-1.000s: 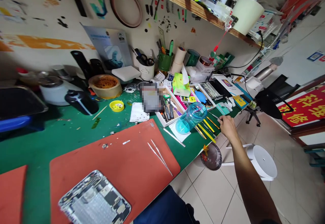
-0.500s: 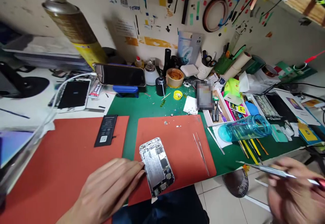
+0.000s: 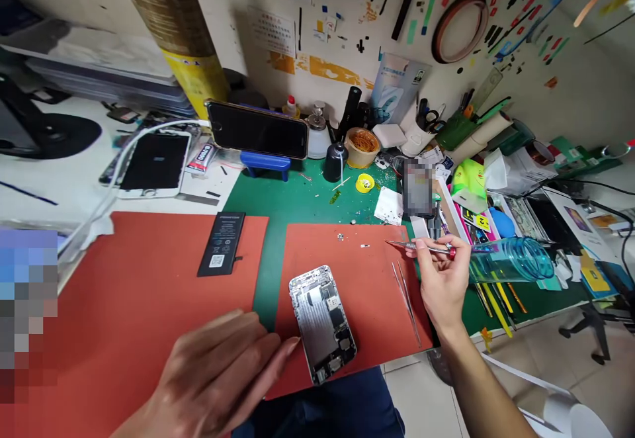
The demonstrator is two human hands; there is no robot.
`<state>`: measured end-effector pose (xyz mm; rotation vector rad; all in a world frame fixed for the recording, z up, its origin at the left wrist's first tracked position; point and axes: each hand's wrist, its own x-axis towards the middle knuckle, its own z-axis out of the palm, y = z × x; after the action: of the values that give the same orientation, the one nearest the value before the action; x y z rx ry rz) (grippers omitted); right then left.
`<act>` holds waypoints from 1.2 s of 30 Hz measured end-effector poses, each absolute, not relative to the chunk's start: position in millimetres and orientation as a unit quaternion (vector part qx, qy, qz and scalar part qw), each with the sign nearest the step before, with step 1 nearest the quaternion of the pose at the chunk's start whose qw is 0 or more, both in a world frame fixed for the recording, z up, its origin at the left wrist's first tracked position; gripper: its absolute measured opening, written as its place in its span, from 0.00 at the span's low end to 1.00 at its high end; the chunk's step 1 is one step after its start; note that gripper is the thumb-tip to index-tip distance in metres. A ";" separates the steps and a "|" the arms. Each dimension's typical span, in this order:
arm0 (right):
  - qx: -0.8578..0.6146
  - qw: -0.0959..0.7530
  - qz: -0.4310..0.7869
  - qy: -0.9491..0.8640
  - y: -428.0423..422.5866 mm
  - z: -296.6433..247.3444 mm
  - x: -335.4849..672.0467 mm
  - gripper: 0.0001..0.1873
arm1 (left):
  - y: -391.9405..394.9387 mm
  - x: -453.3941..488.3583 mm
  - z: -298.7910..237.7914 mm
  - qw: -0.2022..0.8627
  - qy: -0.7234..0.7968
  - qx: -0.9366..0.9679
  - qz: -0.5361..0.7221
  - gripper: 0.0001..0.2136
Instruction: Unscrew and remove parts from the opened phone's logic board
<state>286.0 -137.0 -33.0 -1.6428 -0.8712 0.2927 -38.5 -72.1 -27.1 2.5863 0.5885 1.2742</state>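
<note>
Phone housing (image 3: 322, 322), opened with its inner parts facing up, lies near the front edge of the right-hand red mat (image 3: 367, 272). Left hand (image 3: 213, 378) rests flat beside it, fingers spread loosely, one fingertip touching its left edge. Right hand (image 3: 443, 282) pinches a slim screwdriver (image 3: 421, 247) with a red end, held level above the mat's far right corner. Tweezers (image 3: 407, 299) lie between housing and right hand; a black battery (image 3: 221, 243) sits on the left mat.

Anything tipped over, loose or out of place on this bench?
Yes. The blue cup lies on its side among tools at the bench's right, just beyond the right hand holding a screwdriver. Tiny loose screws sit unboxed on the red mat.
</note>
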 end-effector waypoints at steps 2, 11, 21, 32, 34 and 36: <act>-0.708 0.587 0.122 -0.373 -135.4 -35.1 286.4 0.20 | -70.6 -36.4 -22.4 0.089 0.183 0.879 0.430 0.09; -0.660 0.643 0.220 -0.321 -145.7 -11.6 262.1 0.24 | -72.5 -39.8 -29.0 0.159 0.199 0.873 0.417 0.09; -0.610 0.628 0.395 -0.278 -156.4 -16.6 182.0 0.24 | -74.0 -32.0 -33.5 0.271 0.272 0.835 0.394 0.05; -0.616 0.621 0.394 -0.281 -148.0 -16.9 174.0 0.25 | -75.4 -31.2 -33.5 0.267 0.255 0.834 0.410 0.07; -0.617 0.620 0.391 -0.286 -148.5 -18.4 174.1 0.25 | -75.4 -31.7 -34.2 0.272 0.254 0.834 0.408 0.07; -0.616 0.621 0.386 -0.292 -149.6 -20.2 174.6 0.24 | -75.3 -31.7 -35.0 0.271 0.257 0.833 0.408 0.07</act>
<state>174.6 -149.6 -20.2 -1.4168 -0.6711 0.8881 -31.7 -75.3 -35.0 2.2428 0.6929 1.0988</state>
